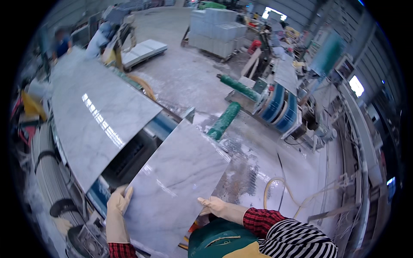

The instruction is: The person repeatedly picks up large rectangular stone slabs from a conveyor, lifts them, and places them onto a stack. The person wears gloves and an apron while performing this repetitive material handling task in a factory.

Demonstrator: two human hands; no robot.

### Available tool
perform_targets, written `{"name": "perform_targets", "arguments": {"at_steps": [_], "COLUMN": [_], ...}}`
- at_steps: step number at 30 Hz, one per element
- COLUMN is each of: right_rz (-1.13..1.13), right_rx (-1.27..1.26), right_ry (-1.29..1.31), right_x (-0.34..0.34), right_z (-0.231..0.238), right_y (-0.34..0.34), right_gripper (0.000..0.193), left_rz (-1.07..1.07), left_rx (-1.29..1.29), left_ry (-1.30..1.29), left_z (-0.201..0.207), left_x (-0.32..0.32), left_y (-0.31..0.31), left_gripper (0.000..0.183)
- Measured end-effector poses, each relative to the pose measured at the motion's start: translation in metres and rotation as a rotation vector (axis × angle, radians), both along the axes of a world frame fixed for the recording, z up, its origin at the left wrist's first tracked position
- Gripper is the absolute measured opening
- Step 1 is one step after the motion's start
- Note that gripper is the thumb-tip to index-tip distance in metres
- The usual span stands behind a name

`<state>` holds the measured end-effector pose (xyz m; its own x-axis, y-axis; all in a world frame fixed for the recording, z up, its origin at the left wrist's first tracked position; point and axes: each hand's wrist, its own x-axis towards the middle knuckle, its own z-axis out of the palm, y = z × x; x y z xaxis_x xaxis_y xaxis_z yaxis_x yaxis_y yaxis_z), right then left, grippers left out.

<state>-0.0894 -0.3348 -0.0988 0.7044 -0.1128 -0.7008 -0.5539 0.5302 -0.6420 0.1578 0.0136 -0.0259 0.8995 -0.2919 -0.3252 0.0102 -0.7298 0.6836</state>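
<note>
A polished white stone slab with grey veins [176, 176] lies tilted in front of me, its near end close to my body. My left hand [118, 201], in a cream rubber glove, grips the slab's left edge with the thumb on top. On the opposite edge my right hand [215, 207], gloved alike, holds on near my apron [223, 241]; its fingers go partly out of sight under the edge. Beyond a dark gap to the left rests a larger matching slab [103, 112] on a blue machine frame [160, 126].
Green rollers [224, 120] stand past the slab's far right corner. A blue-banded machine [279, 107] is farther right, near a yellow hose [266, 189] on the wet floor. Pale stacked blocks [215, 34] sit behind. People [100, 41] stand at the far left; a ribbed grey duct [49, 172] runs nearer.
</note>
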Motion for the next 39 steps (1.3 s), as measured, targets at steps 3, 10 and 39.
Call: {"name": "perform_targets", "arguments": {"at_steps": [3,10,39], "right_rz": [-0.022,0.309,-0.591], "right_rx": [0.089,-0.221,-0.523], "right_ry": [-0.006,-0.004,-0.020], "right_x": [-0.014,-0.018,-0.088], "right_z": [-0.014,0.013,0.001], "right_y": [0.003,-0.027,-0.736], "right_gripper": [0.059,0.053,0.053], "left_rz": [-0.027,0.066,-0.275], "left_rx": [0.277,0.193,0.066], "left_ry": [-0.051,-0.166,-0.002], "left_z": [0.011,0.038,-0.031], "left_x": [-0.001,-0.074,-0.095], "left_y": [-0.018,0.007,-0.778], "left_gripper": [0.056,0.044,0.077]}}
